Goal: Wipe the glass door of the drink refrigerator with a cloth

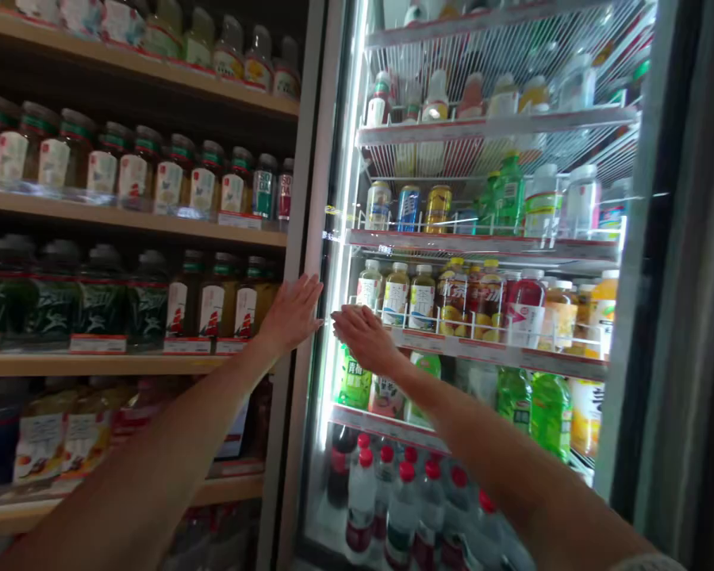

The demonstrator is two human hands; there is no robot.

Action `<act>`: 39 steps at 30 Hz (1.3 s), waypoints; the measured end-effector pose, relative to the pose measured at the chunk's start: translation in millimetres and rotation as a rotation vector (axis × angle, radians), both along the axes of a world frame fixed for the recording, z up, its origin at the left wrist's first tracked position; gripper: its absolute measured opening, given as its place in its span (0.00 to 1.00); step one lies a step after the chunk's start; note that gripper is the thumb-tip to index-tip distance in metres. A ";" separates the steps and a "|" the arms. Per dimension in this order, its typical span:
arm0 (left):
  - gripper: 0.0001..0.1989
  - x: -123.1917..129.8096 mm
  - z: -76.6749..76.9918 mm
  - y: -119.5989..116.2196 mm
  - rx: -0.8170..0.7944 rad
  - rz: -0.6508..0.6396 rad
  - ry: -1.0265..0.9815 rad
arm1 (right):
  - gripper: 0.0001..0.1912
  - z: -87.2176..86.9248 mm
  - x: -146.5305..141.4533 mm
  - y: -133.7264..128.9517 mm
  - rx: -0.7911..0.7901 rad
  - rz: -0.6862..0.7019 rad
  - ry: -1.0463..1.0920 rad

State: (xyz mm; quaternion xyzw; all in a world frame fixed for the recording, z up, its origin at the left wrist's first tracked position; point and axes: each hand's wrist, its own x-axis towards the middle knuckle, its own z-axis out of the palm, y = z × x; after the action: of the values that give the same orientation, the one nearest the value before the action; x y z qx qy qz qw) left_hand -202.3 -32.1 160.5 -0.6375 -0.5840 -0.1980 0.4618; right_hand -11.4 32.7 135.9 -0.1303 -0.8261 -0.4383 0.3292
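Note:
My left hand (290, 312) lies flat over the pale upright frame (305, 381) between the shelving and a lit drinks cooler, its fingers stretched out. It holds nothing. To its right, my right hand (366, 337) is at the cooler's left edge, fingers extended and close together, with nothing in it. Whether its fingertips touch the glass door (339, 198) cannot be made out. Beyond that hand stand small tea bottles (396, 293) and, lower down, a green bottle (354, 382). My right forearm hides part of the lower shelves.
Wooden shelves (124, 363) on the left carry rows of dark bottles (148, 297) and jars. Inside the cooler are cans (439, 208), green bottles (552, 412) and red-capped bottles (401, 507) at the bottom. A dark door edge (651, 317) runs down the right.

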 end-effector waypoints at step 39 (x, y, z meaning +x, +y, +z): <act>0.32 114.5 36.1 9.8 -0.033 -0.093 0.066 | 0.22 33.3 126.2 4.2 0.125 -0.116 0.264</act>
State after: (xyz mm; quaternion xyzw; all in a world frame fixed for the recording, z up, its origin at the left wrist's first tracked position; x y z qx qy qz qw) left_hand -87.8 -22.4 196.5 -0.6776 -0.5414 -0.1882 0.4607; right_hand 114.8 37.0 169.2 -0.2136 -0.7379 -0.4862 0.4165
